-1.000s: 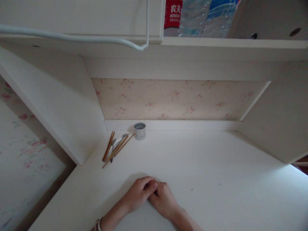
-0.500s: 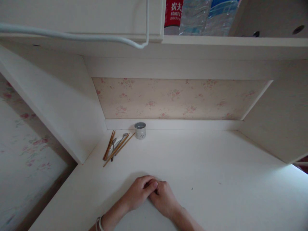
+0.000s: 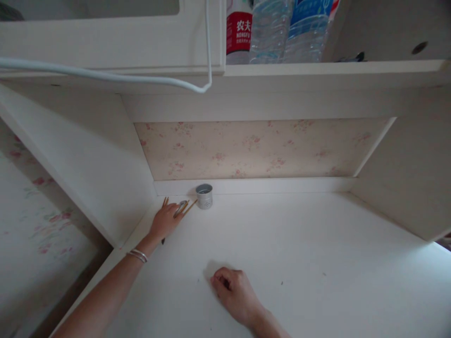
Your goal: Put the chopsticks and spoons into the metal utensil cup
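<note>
My left hand [image 3: 165,221], with bracelets at the wrist, reaches over a small pile of cutlery at the back left of the desk. It covers most of the wooden chopsticks [image 3: 190,206] and spoons; only their ends stick out around it. A metal spoon [image 3: 182,205] shows in the gap between its thumb side and forefinger. The fingers look apart, though their tips are partly hidden. Right of the pile, a perforated metal cup [image 3: 205,197] stands upright and untouched. Curled into a loose fist, my right hand [image 3: 232,291] rests on the near desktop and holds nothing visible.
The white desktop [image 3: 299,234] is bounded by side panels and a back wall with flowered paper [image 3: 253,145]. Overhead runs a shelf [image 3: 317,70] with plastic bottles [image 3: 269,33]. A white cable [image 3: 141,79] hangs across the upper left.
My hands, clasped together before, have come apart. My left hand has moved forward and left onto the chopsticks and spoons. My right hand has stayed nearly in place. The view has tilted up slightly.
</note>
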The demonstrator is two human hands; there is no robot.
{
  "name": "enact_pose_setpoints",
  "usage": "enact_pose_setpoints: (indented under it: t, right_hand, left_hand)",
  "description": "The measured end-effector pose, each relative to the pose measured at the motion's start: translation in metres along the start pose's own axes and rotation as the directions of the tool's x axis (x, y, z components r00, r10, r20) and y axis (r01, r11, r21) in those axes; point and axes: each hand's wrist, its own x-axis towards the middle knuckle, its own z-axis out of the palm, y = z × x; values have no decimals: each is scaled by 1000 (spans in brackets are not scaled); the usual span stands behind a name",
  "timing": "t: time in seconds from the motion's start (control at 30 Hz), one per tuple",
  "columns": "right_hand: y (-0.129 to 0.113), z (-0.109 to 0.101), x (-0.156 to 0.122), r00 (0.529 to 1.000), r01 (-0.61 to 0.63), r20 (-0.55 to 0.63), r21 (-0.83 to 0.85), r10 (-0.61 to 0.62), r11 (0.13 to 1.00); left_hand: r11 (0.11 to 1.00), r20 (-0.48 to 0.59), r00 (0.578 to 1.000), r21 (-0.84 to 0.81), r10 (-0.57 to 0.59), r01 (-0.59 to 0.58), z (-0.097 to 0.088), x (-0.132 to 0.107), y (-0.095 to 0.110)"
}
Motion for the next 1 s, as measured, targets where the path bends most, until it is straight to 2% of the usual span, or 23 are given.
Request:
enact_pose_setpoints:
  t: [0.1, 0.23, 0.3, 0.43, 0.6, 0.87, 1.0]
  right_hand:
    - [0, -1, 1, 1000, -14, 2, 10, 14, 1000]
    - [4, -1, 3, 1000, -14, 5, 21, 14, 1000]
    - [5, -1, 4, 1000, -11, 4, 24, 11, 1000]
    - [5, -2, 3, 1000, -4, 4, 29, 4, 1000]
    - [2, -4, 2, 1000, -4, 12, 29, 4, 1000]
    - [1, 1, -2, 1000, 8, -2, -14, -8, 1000]
    - [0, 5, 5, 998, -66, -17, 89, 68, 994]
  left_hand:
    - [989, 120, 987, 112, -110, 97, 12, 14, -19]
    - [979, 252, 948, 107, -196, 174, 28, 18, -27]
    - [981, 247, 950, 99, -189, 169, 32, 16, -27]
    - [990, 219, 971, 127, -95, 68, 33, 0, -21]
    - [986, 203, 976, 160, -77, 45, 24, -46, -7]
    - [983, 77, 990, 149, -121, 109, 12, -154, 31]
    - [984, 79, 987, 118, -143, 133, 4, -173, 43]
